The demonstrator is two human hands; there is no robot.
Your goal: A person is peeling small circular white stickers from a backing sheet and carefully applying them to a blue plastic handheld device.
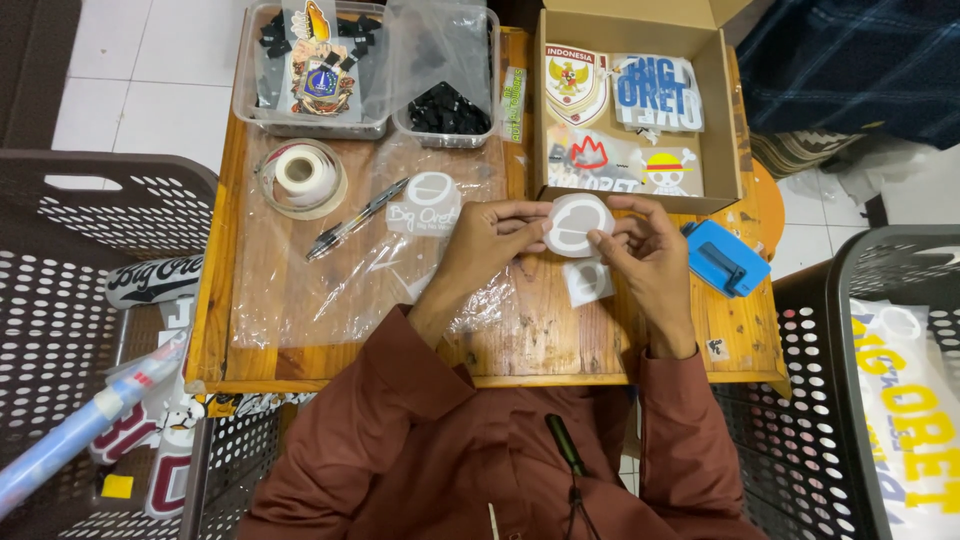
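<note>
— While both hands meet over the middle of the wooden counter (300,340), what do they hold?

— A small white round sticker (576,224), raised just above the wood. The left hand (487,245) pinches its left edge, grip closed on it; the right hand (648,245) closes fingertips on the right edge, seemingly to keep it flat and steady. A second white piece (587,281) lies on the counter just beneath.

— And the containers?

— At the far right, an open cardboard box (727,110) holds printed stickers laid flat: a crest, blue lettering, a skull in a straw hat. Far left, a clear plastic tray (243,95) carries a crest emblem and black pieces; beside it, a smaller clear tub (440,135) holds a heap of small black parts.

— Anything else within reach?

— A tape roll (303,176) and a pen (355,219) rest on a clear plastic sheet (290,290) to the left, and a blue tool (726,257) sits right of the hands. Perforated baskets (60,300) with more stickers flank the counter.
</note>
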